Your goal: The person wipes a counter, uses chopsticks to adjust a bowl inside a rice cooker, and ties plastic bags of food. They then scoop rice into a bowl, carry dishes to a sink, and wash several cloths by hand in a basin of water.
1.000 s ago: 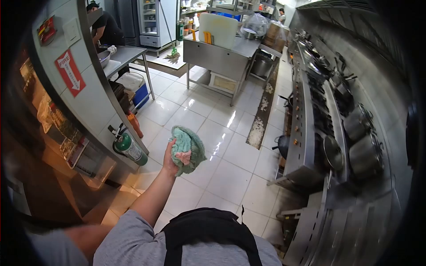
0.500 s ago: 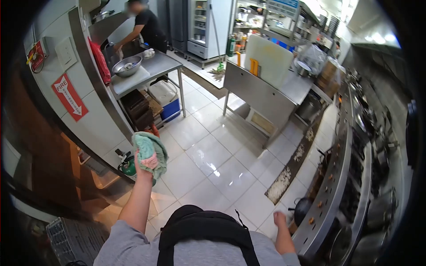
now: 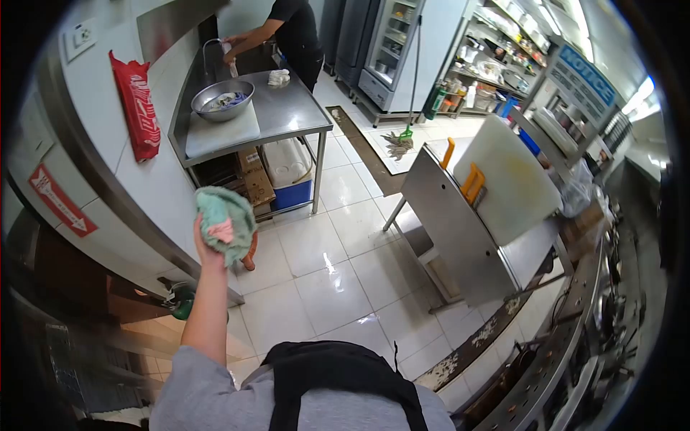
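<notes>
My left hand (image 3: pixel 206 251) is closed around a bunched green cleaning cloth (image 3: pixel 213 205), raised ahead of me on the left. A smaller pink cloth (image 3: pixel 221 231) is bundled in with it. The fingers are mostly hidden behind the fabric. My right hand is out of view. Beyond the cloths stands a steel table (image 3: pixel 302 113), bearing a metal bowl (image 3: pixel 231 113) with cloth-like items in it. The bowl rests on a white cutting board (image 3: pixel 244 131), and a crumpled white cloth (image 3: pixel 279 77) lies farther back.
Another person (image 3: pixel 293 32) works at the sink. To the right stands a steel table (image 3: pixel 453 237) with a large cutting board (image 3: pixel 507 179) and orange-handled tools (image 3: pixel 472 183). A mop (image 3: pixel 407 133) leans by the fridge (image 3: pixel 388 65). A stove (image 3: pixel 532 388) lines the right side. The tiled floor (image 3: pixel 330 287) looks shiny.
My view has moved forward toward the bowl's table, which now appears larger. My left hand still holds the cloths, and my right hand has left the view.
</notes>
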Motion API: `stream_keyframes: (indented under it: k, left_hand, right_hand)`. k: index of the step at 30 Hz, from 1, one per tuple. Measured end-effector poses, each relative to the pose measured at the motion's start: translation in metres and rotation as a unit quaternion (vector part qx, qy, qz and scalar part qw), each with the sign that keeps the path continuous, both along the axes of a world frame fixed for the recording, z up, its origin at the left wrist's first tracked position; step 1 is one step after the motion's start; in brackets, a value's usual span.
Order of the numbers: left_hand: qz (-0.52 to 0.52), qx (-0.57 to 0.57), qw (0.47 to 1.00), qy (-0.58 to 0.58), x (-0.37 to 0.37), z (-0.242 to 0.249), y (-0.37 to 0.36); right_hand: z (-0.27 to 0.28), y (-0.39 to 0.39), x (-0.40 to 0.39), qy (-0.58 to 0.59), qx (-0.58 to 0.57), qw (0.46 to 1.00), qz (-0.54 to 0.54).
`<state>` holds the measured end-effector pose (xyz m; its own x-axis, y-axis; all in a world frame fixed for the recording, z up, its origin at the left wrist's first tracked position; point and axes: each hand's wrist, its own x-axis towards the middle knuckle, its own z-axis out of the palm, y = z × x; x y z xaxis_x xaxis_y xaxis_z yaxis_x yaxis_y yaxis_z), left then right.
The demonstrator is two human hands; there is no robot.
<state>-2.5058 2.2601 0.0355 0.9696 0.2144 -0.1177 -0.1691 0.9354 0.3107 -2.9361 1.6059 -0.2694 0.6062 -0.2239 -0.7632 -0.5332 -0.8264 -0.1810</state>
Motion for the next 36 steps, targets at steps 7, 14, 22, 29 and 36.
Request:
stream_keyframes:
  k: [7, 14, 22, 29, 36]
  left_hand:
    - [-0.008, 0.097, 0.995, 0.012, 0.173, -0.006, -0.091]
    - [0.015, 0.069, 0.998, -0.004, 0.290, 0.009, -0.121]
    - [0.121, 0.120, 0.985, 0.008, 0.392, 0.012, -0.101]
    - [0.231, 0.167, 0.958, 0.033, 0.542, -0.009, -0.085]
    - [0.183, 0.148, 0.969, 0.069, 0.721, -0.008, -0.058]
  right_hand:
    - [0.042, -0.058, 0.170, -0.013, 0.004, 0.992, -0.123]
    - [-0.108, -0.166, 0.409, -0.104, 0.009, 0.971, 0.215]
    - [0.204, 0.025, 0.935, -0.369, 0.149, 0.883, 0.249]
    - [0.201, 0.087, 1.130, -0.345, 0.154, 0.866, 0.329]
    - [0.112, -0.065, 1.227, -0.227, -0.011, 0.940, 0.254]
